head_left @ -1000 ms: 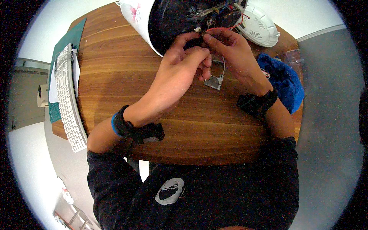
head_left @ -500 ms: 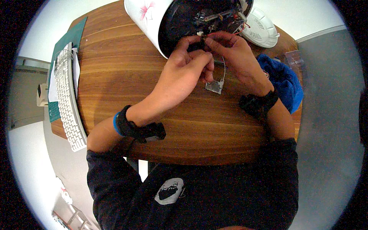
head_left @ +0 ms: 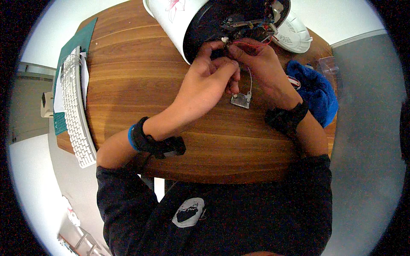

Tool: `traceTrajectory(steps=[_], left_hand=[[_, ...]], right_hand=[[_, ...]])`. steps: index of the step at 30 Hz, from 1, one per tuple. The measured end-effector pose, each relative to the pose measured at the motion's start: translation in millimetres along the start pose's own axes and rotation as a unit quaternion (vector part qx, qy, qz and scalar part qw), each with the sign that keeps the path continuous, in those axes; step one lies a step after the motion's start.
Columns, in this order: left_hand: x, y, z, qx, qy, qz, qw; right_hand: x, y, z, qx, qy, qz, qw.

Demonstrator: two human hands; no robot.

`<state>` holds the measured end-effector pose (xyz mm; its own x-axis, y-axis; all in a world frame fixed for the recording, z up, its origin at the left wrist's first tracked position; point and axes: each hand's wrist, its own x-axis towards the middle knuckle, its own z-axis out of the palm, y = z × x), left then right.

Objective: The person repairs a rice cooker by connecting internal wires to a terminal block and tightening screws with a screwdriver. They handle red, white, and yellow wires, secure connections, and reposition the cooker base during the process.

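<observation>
A white cylindrical appliance with a pink flower print lies tipped at the far edge of the table, its open black end facing right and toward me. Inside show wiring and electronic parts. At its lower rim my left hand is closed, fingertips pinching near a small white connector. Against it, my right hand pinches close to a red wire. The small dark piece between the fingertips is mostly hidden. Below the hands, a small metal plate hangs or rests on a pale wire.
A white vented cover lies behind the appliance at right. A bunched blue cloth sits beside my right wrist, with a clear plastic piece beyond. At left are a white keyboard and a green mat.
The appliance has shifted slightly to the right and away. The metal plate has moved a little right and nearer. Both hands keep their pinch in nearly the same place.
</observation>
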<state>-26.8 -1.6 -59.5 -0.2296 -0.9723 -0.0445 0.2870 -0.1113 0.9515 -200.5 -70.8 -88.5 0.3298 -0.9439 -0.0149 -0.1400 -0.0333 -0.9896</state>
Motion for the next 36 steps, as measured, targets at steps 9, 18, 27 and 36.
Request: traceTrajectory(steps=[9,18,27,36], left_hand=[[1,-10,1,0.01,0.005,0.017,1.0],[-2,-15,6,0.009,-0.014,-0.057,0.998],[-3,-11,11,-0.012,-0.024,-0.076,0.997],[-2,-9,10,0.005,-0.071,-0.071,0.995]], right_hand=[[-2,-1,4,-0.035,0.066,0.001,0.997],[-8,19,-8,-0.157,0.096,-0.072,0.98],[-15,15,-10,-0.131,0.1,-0.067,0.984],[-22,6,-9,-0.101,0.098,-0.035,0.989]])
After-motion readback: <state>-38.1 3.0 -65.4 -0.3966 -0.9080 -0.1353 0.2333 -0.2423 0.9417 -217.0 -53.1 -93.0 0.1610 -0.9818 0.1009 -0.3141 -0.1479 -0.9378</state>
